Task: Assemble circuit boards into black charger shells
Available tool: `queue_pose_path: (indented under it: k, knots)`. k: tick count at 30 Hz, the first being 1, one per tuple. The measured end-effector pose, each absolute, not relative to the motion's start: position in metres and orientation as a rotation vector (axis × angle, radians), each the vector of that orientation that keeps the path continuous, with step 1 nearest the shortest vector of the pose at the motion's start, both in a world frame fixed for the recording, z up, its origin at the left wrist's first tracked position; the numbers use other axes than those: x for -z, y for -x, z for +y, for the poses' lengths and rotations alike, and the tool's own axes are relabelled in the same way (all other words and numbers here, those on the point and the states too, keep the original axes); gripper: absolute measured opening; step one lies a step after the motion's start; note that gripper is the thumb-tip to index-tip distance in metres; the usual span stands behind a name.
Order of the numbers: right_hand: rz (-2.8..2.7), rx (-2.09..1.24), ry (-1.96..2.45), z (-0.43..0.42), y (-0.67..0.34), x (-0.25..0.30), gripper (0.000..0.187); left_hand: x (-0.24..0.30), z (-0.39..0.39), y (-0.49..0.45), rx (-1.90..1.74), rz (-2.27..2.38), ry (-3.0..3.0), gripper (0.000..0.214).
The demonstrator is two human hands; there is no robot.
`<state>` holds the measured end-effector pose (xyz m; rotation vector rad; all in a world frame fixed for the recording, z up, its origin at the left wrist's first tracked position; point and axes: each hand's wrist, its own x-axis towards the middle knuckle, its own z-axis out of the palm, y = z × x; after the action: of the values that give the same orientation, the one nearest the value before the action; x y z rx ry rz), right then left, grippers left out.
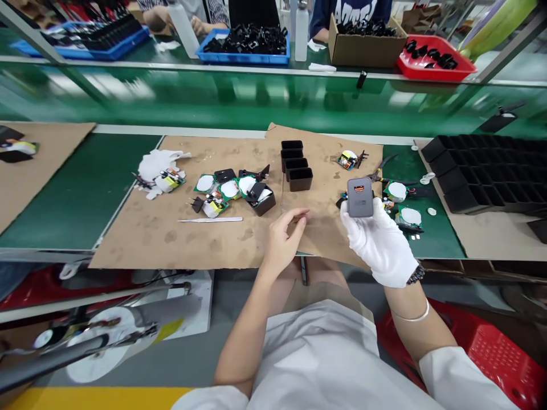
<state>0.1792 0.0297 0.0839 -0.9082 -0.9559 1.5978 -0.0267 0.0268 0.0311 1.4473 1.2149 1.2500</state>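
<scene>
My right hand (382, 247), in a white glove, grips a small dark grey plastic housing (360, 204) with an opening that shows coloured parts. My bare left hand (282, 238) is over the front of the cardboard sheet (239, 250), thumb and fingers apart, with nothing in it. Ahead of it, several black plastic cases (301, 179) stand in a row. To its left are a black case (264, 204) with parts in it, green circuit boards (229, 189) with white discs, and metal tweezers (211, 220). Pliers (376, 173) lie behind the housing, partly hidden.
More circuit boards (409, 216) lie at the right on the green mat. A block of black cases (482, 176) stands beyond them. A white glove (160, 164) lies at left. Across the bench are a blue tray (243, 58), a carton (363, 51), a red tray (436, 71) and two people.
</scene>
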Motion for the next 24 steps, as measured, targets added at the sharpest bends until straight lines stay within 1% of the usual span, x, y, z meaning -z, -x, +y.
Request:
queue_pose_path:
  k: [2,3,5,7,10,13,15,16,17,18,21,24]
  knots:
    - [-0.736,-1.734,0.792,0.027,-0.175,-0.095,0.023,-0.032,0.026,0.027,-1.240,1.218,-1.456,0.023]
    - [-0.614,-1.794,0.734,0.026,-0.172,-0.100,0.020,-0.032,0.026,0.028,-1.234,1.221,-1.462,0.023]
    - [-0.399,-1.867,0.656,0.023,-0.168,-0.108,0.020,-0.033,0.025,0.029,-1.219,1.225,-1.475,0.023]
    - [-0.271,-1.868,0.643,0.021,-0.166,-0.111,0.022,-0.033,0.023,0.029,-1.210,1.237,-1.511,0.023]
    - [-0.272,-1.856,0.735,0.032,-0.171,-0.112,0.024,-0.030,0.019,0.022,-1.265,1.336,-1.738,0.020]
    - [-0.514,-1.803,0.913,0.080,-0.186,-0.116,0.022,-0.024,0.016,0.011,-1.297,1.532,-2.189,0.019]
    - [-0.821,-1.573,1.129,0.138,-0.197,-0.123,0.022,-0.021,0.016,0.004,-1.294,1.665,-2.393,0.016]
    - [-1.006,-1.353,1.330,0.170,-0.202,-0.128,0.020,-0.019,0.016,0.002,-1.300,1.716,-2.438,0.014]
    - [-1.177,-1.065,1.543,0.203,-0.205,-0.132,0.017,-0.018,0.017,0.000,-1.312,1.751,-2.453,0.013]
    - [-1.211,-0.939,1.618,0.234,-0.208,-0.135,0.018,-0.018,0.017,-0.001,-1.324,1.773,-2.451,0.012]
    - [-1.250,-0.633,1.786,0.301,-0.210,-0.136,0.040,-0.018,0.017,0.000,-1.352,1.796,-2.429,0.011]
    - [-1.355,-0.417,1.952,0.324,-0.209,-0.122,0.050,-0.018,0.017,0.001,-1.354,1.789,-2.429,0.011]
